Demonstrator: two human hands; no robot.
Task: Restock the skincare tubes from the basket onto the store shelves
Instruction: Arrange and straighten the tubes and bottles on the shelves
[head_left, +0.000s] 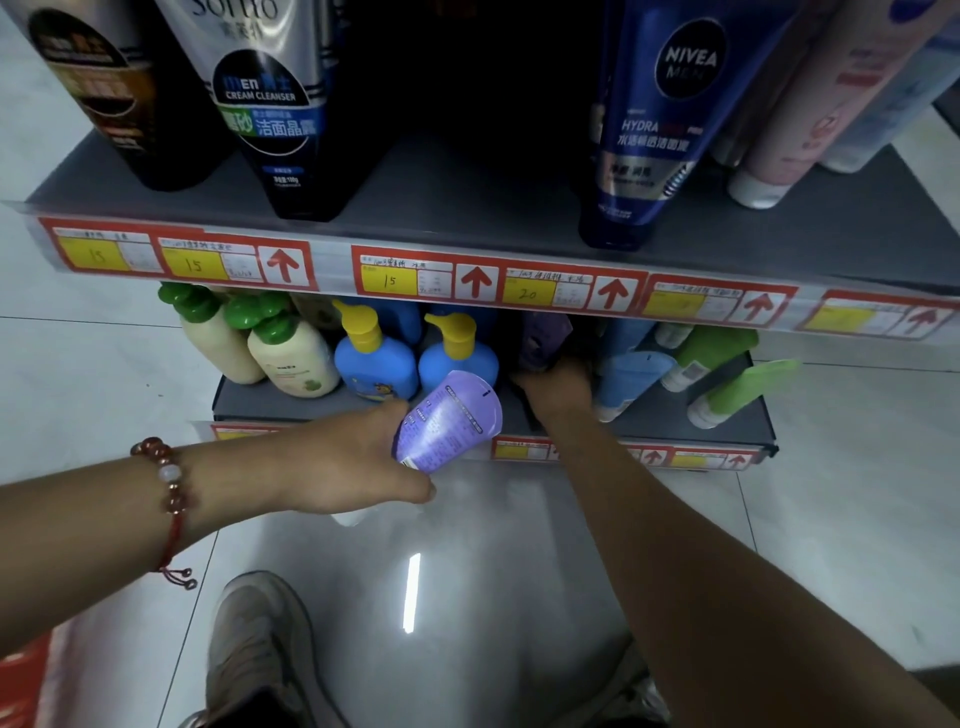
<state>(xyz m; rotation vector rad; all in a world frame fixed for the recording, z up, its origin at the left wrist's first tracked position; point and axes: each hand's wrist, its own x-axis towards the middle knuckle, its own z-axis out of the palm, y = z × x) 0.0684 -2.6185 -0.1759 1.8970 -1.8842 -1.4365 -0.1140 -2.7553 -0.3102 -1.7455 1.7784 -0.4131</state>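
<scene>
The left hand (358, 457) gripped a purple skincare tube (451, 418) just in front of the lower shelf (675, 415), beside blue pump bottles (415, 358). The right hand (556, 387) reached into that shelf at a dark purple tube (545, 338); its grip could not be told.

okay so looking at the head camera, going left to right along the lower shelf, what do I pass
Cream bottles with green pump tops → blue bottles with yellow pump tops → purple tube held in the left hand → right hand reaching into the lower shelf → light blue tube → green tubes.
</scene>
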